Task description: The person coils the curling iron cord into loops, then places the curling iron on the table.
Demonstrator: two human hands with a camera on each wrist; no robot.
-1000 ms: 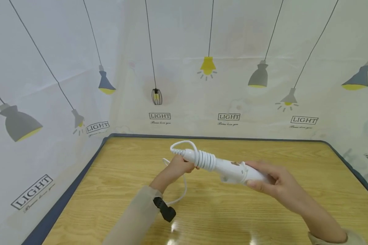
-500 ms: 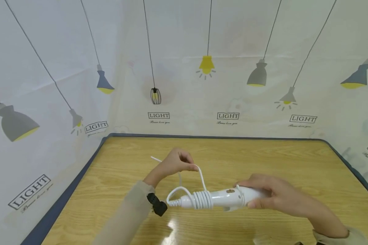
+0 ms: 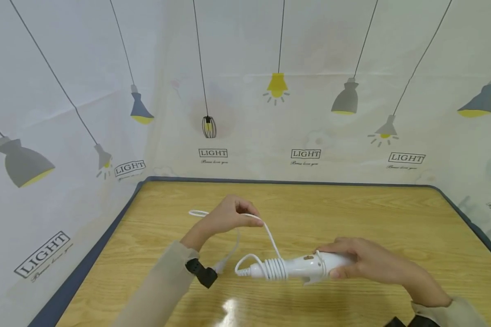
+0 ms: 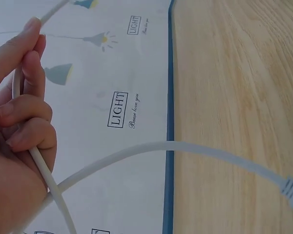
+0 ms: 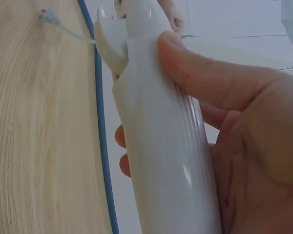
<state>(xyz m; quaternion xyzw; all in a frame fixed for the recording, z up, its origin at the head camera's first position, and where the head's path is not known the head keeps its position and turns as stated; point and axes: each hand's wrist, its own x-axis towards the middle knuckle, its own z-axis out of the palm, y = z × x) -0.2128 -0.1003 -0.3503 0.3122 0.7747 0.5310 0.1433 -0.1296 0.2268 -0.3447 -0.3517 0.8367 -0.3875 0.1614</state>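
Observation:
A white curling iron [image 3: 298, 267] is held level above the table in the head view, its thick end to the right. My right hand [image 3: 372, 261] grips that thick end, the thumb along its side in the right wrist view. A white cord [image 3: 275, 269] is wound in several turns round the thin handle. From these turns a stretch of cord runs up to my left hand [image 3: 231, 215], which pinches it between thumb and fingers. In the left wrist view the cord [image 4: 39, 161] also passes under the other curled fingers. Its plug [image 5: 50, 17] hangs below the left hand.
A wooden table [image 3: 352, 209] with a dark blue edge [image 3: 286, 182] lies below. White sheets [image 3: 245, 113] printed with lamps stand behind it and at both sides. A black strap [image 3: 201, 272] sits on the left wrist.
My left hand has moved from beside the handle up and to the left, drawing a stretch of cord off it. The curling iron has come lower and nearer level, still in my right hand.

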